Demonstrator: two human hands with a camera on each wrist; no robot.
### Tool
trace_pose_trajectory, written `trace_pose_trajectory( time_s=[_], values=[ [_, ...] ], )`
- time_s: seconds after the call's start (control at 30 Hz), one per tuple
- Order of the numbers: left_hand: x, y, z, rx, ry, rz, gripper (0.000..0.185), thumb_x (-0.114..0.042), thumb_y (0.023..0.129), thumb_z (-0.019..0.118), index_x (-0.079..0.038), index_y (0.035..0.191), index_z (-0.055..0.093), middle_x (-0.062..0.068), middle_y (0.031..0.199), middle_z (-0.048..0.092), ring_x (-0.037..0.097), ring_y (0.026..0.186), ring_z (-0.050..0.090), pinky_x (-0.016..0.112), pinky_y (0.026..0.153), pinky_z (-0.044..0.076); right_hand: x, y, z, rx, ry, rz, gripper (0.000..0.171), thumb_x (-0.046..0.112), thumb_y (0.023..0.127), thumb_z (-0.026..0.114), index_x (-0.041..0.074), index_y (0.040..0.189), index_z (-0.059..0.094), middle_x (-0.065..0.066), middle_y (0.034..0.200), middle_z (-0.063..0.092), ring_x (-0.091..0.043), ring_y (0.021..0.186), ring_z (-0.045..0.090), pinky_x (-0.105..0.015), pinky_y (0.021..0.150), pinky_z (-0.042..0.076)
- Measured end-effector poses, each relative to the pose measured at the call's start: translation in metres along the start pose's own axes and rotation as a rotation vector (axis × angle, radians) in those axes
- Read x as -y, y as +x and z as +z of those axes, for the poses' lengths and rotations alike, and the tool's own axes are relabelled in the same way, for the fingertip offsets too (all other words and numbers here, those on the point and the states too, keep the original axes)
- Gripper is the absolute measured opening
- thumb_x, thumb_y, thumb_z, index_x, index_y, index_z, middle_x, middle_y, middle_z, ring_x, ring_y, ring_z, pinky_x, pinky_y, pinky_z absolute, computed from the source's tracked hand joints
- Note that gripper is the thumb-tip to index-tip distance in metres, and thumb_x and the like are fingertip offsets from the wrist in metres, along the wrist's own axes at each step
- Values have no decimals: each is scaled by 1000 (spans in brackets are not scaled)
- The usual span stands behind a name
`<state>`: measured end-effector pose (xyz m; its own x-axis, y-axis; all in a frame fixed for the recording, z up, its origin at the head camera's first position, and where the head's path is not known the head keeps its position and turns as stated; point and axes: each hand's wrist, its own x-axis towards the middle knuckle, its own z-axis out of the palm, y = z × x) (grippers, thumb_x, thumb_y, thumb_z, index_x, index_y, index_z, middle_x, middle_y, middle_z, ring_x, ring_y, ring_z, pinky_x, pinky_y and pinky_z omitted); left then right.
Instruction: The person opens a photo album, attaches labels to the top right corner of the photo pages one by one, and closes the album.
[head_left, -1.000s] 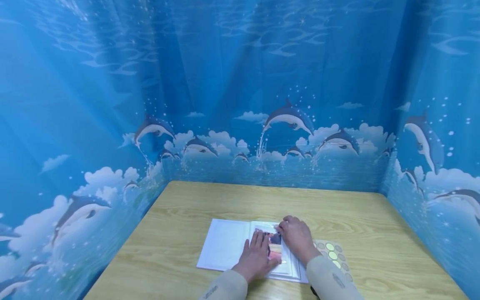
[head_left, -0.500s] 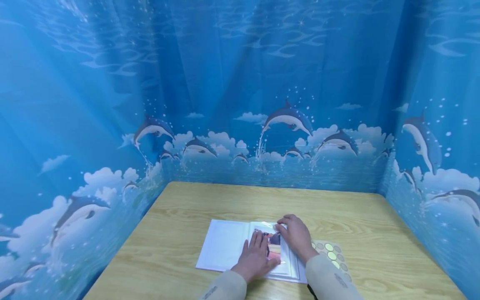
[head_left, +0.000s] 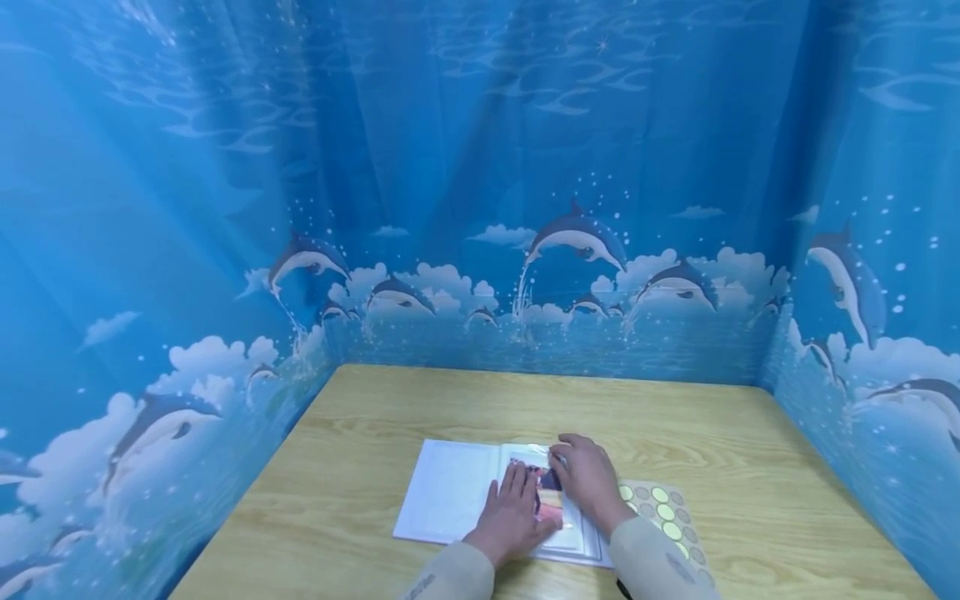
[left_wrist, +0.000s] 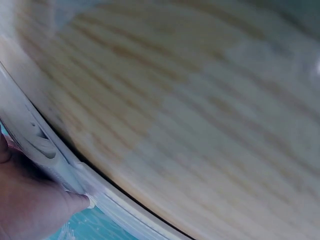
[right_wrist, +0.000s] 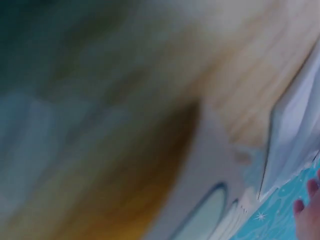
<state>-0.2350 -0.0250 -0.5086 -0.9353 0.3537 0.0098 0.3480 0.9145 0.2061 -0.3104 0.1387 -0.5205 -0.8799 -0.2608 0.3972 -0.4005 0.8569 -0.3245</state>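
Note:
An open album [head_left: 448, 490] with white pages lies on the wooden table. On its right page is a colourful photo [head_left: 550, 500], partly covered by both hands. My left hand [head_left: 512, 512] rests across the photo's left side, fingers stretched out. In the left wrist view, the thumb [left_wrist: 75, 201] shows beside the page edges. My right hand [head_left: 590, 482] bends its fingers over the upper right of the photo, where glossy clear film [head_left: 538, 450] shows. I cannot tell whether those fingertips pinch or only press.
A beige sheet [head_left: 686, 517] with rows of pale green and grey circles lies right of the album, partly under the right forearm. The wooden table [head_left: 360, 417] is bordered by blue dolphin-print curtains [head_left: 450, 208].
My right hand has shifted slightly left and down at the photo's upper corner, and more of the circle sheet shows beside it. The left hand stays in place.

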Motion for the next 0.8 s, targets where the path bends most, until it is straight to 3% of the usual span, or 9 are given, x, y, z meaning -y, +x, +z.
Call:
trace_pose_trajectory(
  time_s=[0.13, 0.27, 0.37, 0.57, 0.8],
  values=[
    [2, 3, 4, 1, 0, 6, 87, -66, 96, 41, -1, 152, 33, 20, 160, 25, 35, 148, 20, 56, 116, 25, 1, -6, -4, 120, -53, -115, 38, 28, 99, 60, 4, 128, 65, -17, 140, 55, -36, 130, 50, -56, 111, 35],
    [5, 6, 10, -11, 2, 9, 87, -67, 96, 39, -2, 153, 32, 20, 160, 24, 34, 148, 19, 56, 116, 24, 3, -15, -9, 293, -101, -131, 59, 41, 104, 46, 1, 147, 44, -18, 156, 34, -36, 144, 30, -58, 117, 21],
    [7, 8, 15, -17, 13, 12, 87, -67, 96, 37, -2, 153, 32, 19, 160, 23, 34, 149, 18, 56, 116, 24, 3, -21, -12, 351, -136, -147, 65, 47, 105, 38, 2, 152, 33, -18, 160, 25, -35, 148, 22, -57, 119, 15],
    [8, 7, 16, -30, 23, 16, 86, -67, 96, 39, -1, 152, 35, 20, 160, 25, 34, 148, 20, 56, 116, 26, 2, -29, -15, 356, -154, -192, 67, 48, 106, 33, 2, 153, 31, -17, 161, 24, -35, 148, 21, -59, 118, 13],
    [8, 6, 16, -23, -26, 12, 86, -65, 96, 40, 0, 152, 34, 20, 160, 24, 35, 148, 19, 56, 116, 24, -2, -30, -16, 271, -93, -148, 62, 43, 105, 42, -1, 149, 40, -21, 157, 31, -39, 145, 27, -64, 116, 15]
  ],
)
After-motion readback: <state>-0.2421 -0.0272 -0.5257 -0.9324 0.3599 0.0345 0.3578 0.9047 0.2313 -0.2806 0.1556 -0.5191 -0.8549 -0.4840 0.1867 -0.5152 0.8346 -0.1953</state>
